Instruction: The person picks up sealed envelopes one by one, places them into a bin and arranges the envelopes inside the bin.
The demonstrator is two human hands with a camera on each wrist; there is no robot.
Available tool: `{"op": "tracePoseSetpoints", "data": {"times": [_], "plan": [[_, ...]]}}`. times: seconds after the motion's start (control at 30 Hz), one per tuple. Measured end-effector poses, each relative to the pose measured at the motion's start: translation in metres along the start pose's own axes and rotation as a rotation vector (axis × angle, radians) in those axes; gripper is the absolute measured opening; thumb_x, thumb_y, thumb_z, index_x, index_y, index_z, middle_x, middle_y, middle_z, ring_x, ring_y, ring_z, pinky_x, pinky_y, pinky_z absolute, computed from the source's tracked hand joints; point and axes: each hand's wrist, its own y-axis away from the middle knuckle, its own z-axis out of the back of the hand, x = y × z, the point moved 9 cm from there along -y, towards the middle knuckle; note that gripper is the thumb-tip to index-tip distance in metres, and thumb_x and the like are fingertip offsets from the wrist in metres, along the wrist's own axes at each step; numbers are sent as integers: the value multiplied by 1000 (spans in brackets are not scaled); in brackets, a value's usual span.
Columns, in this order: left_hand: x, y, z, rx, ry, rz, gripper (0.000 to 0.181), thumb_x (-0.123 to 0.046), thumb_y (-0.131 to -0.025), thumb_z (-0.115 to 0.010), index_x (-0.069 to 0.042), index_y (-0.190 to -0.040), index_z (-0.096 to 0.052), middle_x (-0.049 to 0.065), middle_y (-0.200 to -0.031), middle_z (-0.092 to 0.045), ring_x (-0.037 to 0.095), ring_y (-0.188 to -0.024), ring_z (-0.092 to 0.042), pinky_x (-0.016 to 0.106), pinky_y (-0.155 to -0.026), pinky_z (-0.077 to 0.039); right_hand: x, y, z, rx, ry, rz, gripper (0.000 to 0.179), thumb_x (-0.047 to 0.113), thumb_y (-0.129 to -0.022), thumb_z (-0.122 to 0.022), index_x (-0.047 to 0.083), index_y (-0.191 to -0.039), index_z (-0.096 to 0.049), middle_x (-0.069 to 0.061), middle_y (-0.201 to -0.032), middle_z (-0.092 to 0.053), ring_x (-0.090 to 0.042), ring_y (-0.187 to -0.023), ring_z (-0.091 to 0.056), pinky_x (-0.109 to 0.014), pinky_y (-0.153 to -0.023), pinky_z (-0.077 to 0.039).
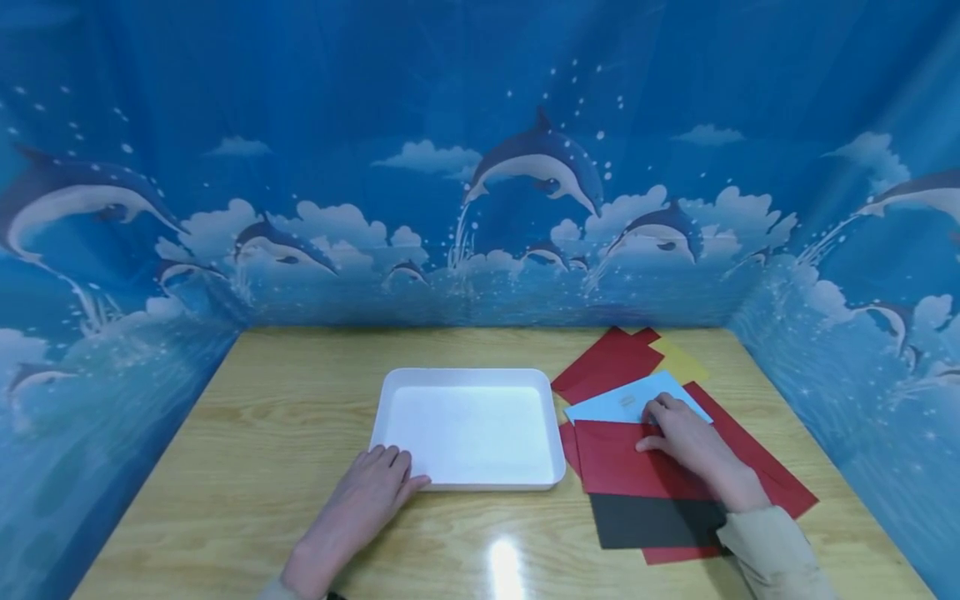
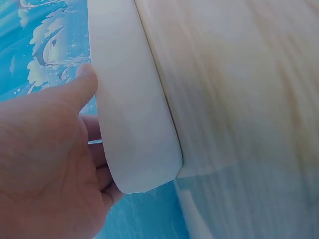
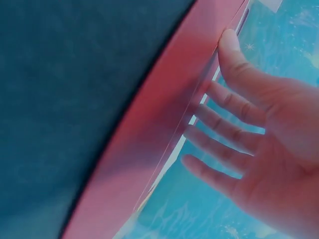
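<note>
A shallow white tray (image 1: pixel 468 425) lies on the table with nothing in it. My left hand (image 1: pixel 375 483) grips its near left corner, thumb along the near wall and fingers curled at the rim; the left wrist view shows the thumb (image 2: pixel 87 82) against the tray's edge. My right hand (image 1: pixel 690 437) is over a spread of paper envelopes, its fingers lightly bent and apart. Its fingertips touch or hover just above a light blue envelope (image 1: pixel 611 406) and a red envelope (image 1: pixel 618 458); which, I cannot tell. Below these lies a black envelope (image 1: pixel 645 521).
Further red envelopes (image 1: pixel 611 362) and a yellow envelope (image 1: pixel 681 358) overlap toward the back right. Another red envelope (image 1: pixel 787 483) sticks out beside my right wrist. A blue dolphin-print curtain (image 1: pixel 337 125) encloses the wooden table (image 1: pixel 262 417) at the back and sides.
</note>
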Motion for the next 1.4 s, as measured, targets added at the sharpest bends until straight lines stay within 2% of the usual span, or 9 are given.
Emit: {"op": "tracePoseSetpoints", "data": {"times": [0.2,0.3,0.43,0.5,0.67,0.83,0.97,1.17,1.4], "plan": [[0,2,2,-13,11,0,29,-38,-98,-66,-13,-85,-56,-7,-74,-43,11,-71,-40,30,-70,-41,0,-4,9,-16,-36,-17,54,27,-69,-94,5,-100,-55,-1,-77,-53,-14,-69,-52,-34,-65,-49],[0,3,2,-13,15,1,29,-38,-98,-66,-13,-86,-56,-7,-74,-42,11,-71,-39,29,-69,-40,-2,-4,13,-36,-43,-31,53,26,-74,-92,3,-107,-57,-3,-82,-58,-16,-74,-55,-37,-69,-52],[0,2,2,-13,16,0,29,-38,-98,-66,-13,-86,-56,-7,-74,-43,11,-71,-39,29,-69,-40,-1,-2,17,-69,4,-12,52,21,-78,-89,0,-117,-61,-9,-95,-63,-21,-83,-58,-43,-77,-56],[0,2,3,-12,15,0,29,-38,-98,-66,-13,-86,-56,-7,-74,-43,12,-71,-40,30,-69,-41,0,0,19,-97,23,4,49,18,-79,-88,0,-118,-63,-9,-95,-62,-21,-83,-57,-44,-75,-56],[-1,2,3,-11,12,-1,30,-38,-97,-67,-12,-86,-57,-6,-75,-44,12,-71,-40,30,-69,-41,6,5,32,-247,71,55,44,12,-77,-88,4,-112,-63,-8,-90,-60,-22,-80,-56,-44,-71,-55],[-1,1,5,-29,7,-15,29,-37,-97,-67,-13,-85,-56,-5,-74,-44,12,-71,-40,30,-68,-41,16,11,54,-450,151,110,41,10,-73,-90,2,-105,-64,-13,-87,-61,-29,-78,-57,-48,-72,-50],[-1,1,6,-42,8,-21,30,-37,-97,-67,-13,-85,-56,-5,-74,-45,12,-71,-41,31,-68,-41,23,13,71,-580,194,130,39,9,-72,-90,0,-100,-63,-18,-87,-62,-34,-77,-58,-49,-72,-46],[0,0,4,-24,12,-10,30,-38,-97,-67,-12,-85,-56,-6,-75,-45,12,-70,-40,30,-68,-41,39,11,90,-686,207,130,34,10,-76,-86,-2,-99,-63,-20,-90,-62,-37,-80,-59,-49,-71,-45],[0,0,2,1,16,-10,31,-38,-98,-66,-12,-85,-56,-6,-74,-44,12,-70,-39,30,-68,-40,74,1,103,-753,203,158,28,14,-83,-81,-1,-96,-63,-20,-88,-62,-37,-77,-60,-47,-69,-45]]}}
